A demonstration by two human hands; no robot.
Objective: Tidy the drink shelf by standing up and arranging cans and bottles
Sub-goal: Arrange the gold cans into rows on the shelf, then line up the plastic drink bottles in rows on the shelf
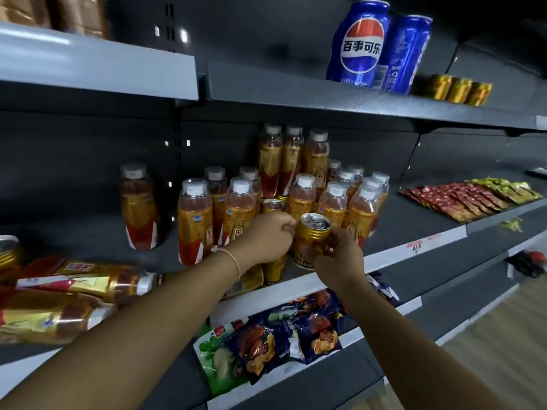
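Note:
A gold can (310, 238) stands upright near the front of the middle shelf (414, 229). My right hand (340, 257) grips its right side, and my left hand (268, 236) holds its left side with curled fingers. Another gold can (272, 206) stands just behind, and one more (273, 272) shows under my left wrist. Several orange-labelled bottles (333, 202) stand upright behind the cans. At the far left, bottles (85, 281) lie on their sides, beside a gold can (7, 251) at the edge.
Two blue Pepsi cans (359, 44) and three small gold cans (458, 89) stand on the upper shelf. Red and green snack packets (470, 196) lie at the right of the middle shelf. Snack bags (275, 341) fill the lower shelf.

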